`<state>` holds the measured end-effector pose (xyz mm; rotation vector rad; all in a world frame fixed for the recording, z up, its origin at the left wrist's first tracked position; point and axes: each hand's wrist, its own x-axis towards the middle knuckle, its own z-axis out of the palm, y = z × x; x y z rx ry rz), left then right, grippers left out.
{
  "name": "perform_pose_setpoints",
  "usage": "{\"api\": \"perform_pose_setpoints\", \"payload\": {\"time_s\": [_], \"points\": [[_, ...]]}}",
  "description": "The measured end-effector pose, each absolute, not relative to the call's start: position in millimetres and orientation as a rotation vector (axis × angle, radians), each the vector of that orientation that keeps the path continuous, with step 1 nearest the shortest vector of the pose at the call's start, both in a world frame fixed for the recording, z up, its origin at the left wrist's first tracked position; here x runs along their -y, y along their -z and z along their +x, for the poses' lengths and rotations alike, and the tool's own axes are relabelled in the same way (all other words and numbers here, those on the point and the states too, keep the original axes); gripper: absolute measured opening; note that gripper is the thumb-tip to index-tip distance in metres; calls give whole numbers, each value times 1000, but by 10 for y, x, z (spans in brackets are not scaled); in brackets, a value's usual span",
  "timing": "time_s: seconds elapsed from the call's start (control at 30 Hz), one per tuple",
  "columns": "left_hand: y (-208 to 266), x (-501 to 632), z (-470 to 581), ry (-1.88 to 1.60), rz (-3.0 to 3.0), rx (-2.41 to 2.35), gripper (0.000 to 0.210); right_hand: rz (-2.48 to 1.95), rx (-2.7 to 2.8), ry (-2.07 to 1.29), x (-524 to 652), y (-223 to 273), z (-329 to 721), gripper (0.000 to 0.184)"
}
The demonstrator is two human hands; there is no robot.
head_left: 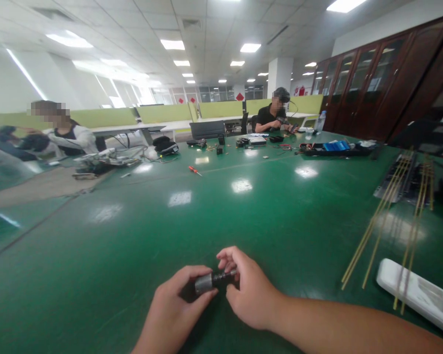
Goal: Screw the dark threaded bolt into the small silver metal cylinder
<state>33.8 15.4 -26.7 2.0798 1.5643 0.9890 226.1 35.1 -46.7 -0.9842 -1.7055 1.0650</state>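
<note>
A small grey metal cylinder with a dark, ridged shaft point(204, 283) lies between my two hands, low over the green table. My left hand point(182, 297) pinches the wide grey body between thumb and fingers. At the other end, the fingers of my right hand point(249, 290) curl around the thin shaft tip, and part of that tip is hidden by them. The part is tilted slightly, its shaft pointing right and a little up. Its exact kind cannot be made out.
Right of my hands lie a white case point(421, 295) and several thin yellow sticks point(376, 221). A red screwdriver point(195, 170) rests farther off on the green table point(140, 236). A black tray point(332, 149) stands at the far right. Two people point(271, 118) sit across the table.
</note>
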Motion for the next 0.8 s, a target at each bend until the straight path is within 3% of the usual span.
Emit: {"api": "perform_pose_setpoints", "payload": {"time_s": [0.2,0.57,0.8], "points": [[285,-245,357,-1030,1966,-1535,18,-1027,1775,-1069,-352,349,2265,36],[316,-223,332,-1066,1966,-1445,16,-1037,1682,-1249,-387,291,2288,27],[289,-227,366,-1105,2002,-1420,16,-1087,1700,-1238,-376,298,2273,12]]}}
